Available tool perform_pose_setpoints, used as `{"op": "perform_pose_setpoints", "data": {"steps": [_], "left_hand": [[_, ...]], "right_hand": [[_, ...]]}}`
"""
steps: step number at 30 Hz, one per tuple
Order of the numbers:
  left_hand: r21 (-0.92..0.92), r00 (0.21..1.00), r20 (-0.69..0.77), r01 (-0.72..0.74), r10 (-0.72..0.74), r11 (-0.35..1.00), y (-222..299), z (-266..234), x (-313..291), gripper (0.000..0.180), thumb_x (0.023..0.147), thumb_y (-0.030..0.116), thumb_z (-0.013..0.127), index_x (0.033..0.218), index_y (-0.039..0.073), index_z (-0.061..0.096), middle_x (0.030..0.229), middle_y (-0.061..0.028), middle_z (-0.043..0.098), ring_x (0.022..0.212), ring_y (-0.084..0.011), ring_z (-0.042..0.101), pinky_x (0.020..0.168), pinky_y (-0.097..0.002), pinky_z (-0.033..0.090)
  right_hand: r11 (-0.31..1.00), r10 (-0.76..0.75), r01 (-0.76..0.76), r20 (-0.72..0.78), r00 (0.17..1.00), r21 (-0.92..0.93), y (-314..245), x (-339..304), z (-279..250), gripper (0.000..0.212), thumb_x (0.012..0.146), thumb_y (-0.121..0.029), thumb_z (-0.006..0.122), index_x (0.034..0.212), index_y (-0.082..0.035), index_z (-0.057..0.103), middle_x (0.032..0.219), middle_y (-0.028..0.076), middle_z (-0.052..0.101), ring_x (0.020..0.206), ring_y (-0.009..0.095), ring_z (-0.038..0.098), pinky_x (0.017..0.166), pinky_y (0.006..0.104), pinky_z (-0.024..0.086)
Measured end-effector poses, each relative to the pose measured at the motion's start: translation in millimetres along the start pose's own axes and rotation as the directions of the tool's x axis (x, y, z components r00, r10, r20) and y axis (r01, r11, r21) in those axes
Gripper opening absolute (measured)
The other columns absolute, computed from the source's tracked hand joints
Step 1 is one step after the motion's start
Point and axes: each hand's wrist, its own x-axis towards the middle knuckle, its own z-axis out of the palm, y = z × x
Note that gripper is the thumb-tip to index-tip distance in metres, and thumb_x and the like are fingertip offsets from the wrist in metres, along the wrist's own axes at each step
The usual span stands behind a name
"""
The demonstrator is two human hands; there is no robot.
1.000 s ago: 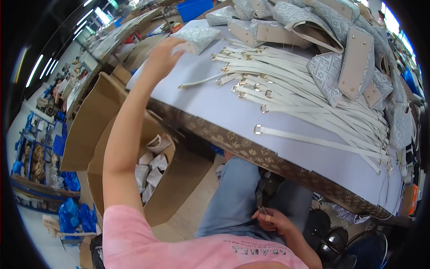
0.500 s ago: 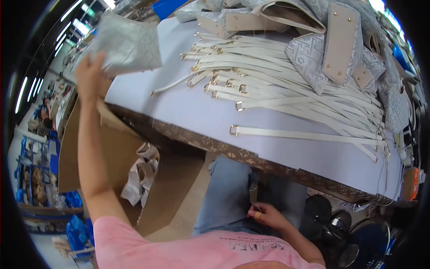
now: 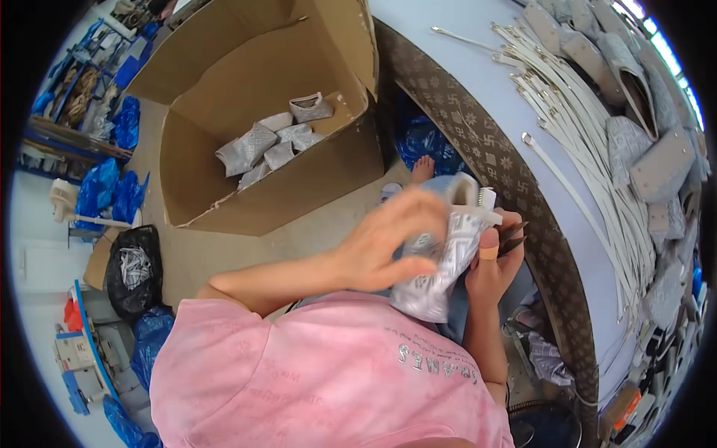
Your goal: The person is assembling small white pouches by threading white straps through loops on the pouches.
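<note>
A silver-grey patterned pouch (image 3: 448, 257) hangs upright over my lap, its opening at the top with a white zipper end beside it. My right hand (image 3: 494, 261) grips its right edge, with a tan bandage (image 3: 488, 253) round the thumb. A dark, pointed two-bladed tool (image 3: 512, 237), like small scissors or tweezers, juts out from that same hand. My left hand (image 3: 399, 239), slightly blurred, is in front of the pouch's left side, its thumb and fingers apart. Whether it touches the pouch is unclear.
A large open cardboard box (image 3: 269, 201) stands at the left with several silver pouches (image 3: 254, 145) inside. The white table (image 3: 463, 56) to the right bears many white buckled straps (image 3: 567, 127) and a pile of pouches (image 3: 661, 164). A black bag (image 3: 134, 261) stands far left.
The view has swung left and down. My left hand, earlier out at the upper left with a silver pouch, is back over my lap. My right hand now grips a pouch along with the pointed tool.
</note>
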Motion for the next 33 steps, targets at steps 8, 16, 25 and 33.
{"op": "perform_pose_setpoints", "data": {"steps": [8,16,25,33], "left_hand": [[-0.089,0.74,0.503,0.559,-0.447,0.825,5.1,-4.9,40.1,0.026,0.091,0.012,0.069,0.113,-0.001,0.065,0.102,-0.0103,0.067,0.087,-0.0112,0.063,0.079,-0.0259,0.049],[-0.512,0.713,0.435,0.698,-0.55,0.5,8.7,33.4,24.9,0.015,0.094,0.003,0.066,0.107,-0.001,0.066,0.098,-0.0015,0.062,0.08,-0.0052,0.057,0.069,-0.0215,0.044],[-0.479,0.736,0.455,0.676,-0.5,0.559,13.5,37.1,18.4,0.011,0.094,0.0,0.065,0.105,-0.001,0.066,0.093,0.0027,0.053,0.076,-0.0017,0.049,0.064,-0.0191,0.039],[-0.452,0.721,0.462,0.692,-0.516,0.563,17.5,42.9,15.6,0.011,0.093,0.001,0.066,0.104,0.0,0.066,0.087,0.0035,0.053,0.069,-0.0016,0.045,0.06,-0.0193,0.037]], "right_hand": [[0.798,-0.07,0.13,0.125,0.99,-0.588,-38.3,12.4,-36.0,0.025,0.096,-0.02,0.065,0.105,0.001,0.055,0.09,0.005,0.058,0.07,0.013,0.049,0.065,0.0286,0.042],[0.636,-0.142,0.144,0.068,0.988,-0.758,-46.0,-29.3,-37.3,0.024,0.093,-0.022,0.066,0.105,-0.003,0.056,0.078,0.008,0.06,0.063,0.027,0.062,0.053,0.0341,0.046],[0.421,-0.188,0.286,0.226,0.956,-0.861,-48.8,-28.1,-36.8,0.027,0.091,-0.019,0.068,0.107,-0.002,0.054,0.088,0.01,0.063,0.067,0.027,0.065,0.055,0.0359,0.05],[0.349,-0.13,0.335,0.309,0.942,-0.875,-57.2,-28.6,-39.3,0.02,0.092,-0.016,0.066,0.101,-0.003,0.055,0.086,0.009,0.063,0.065,0.027,0.064,0.054,0.0373,0.049]]}}
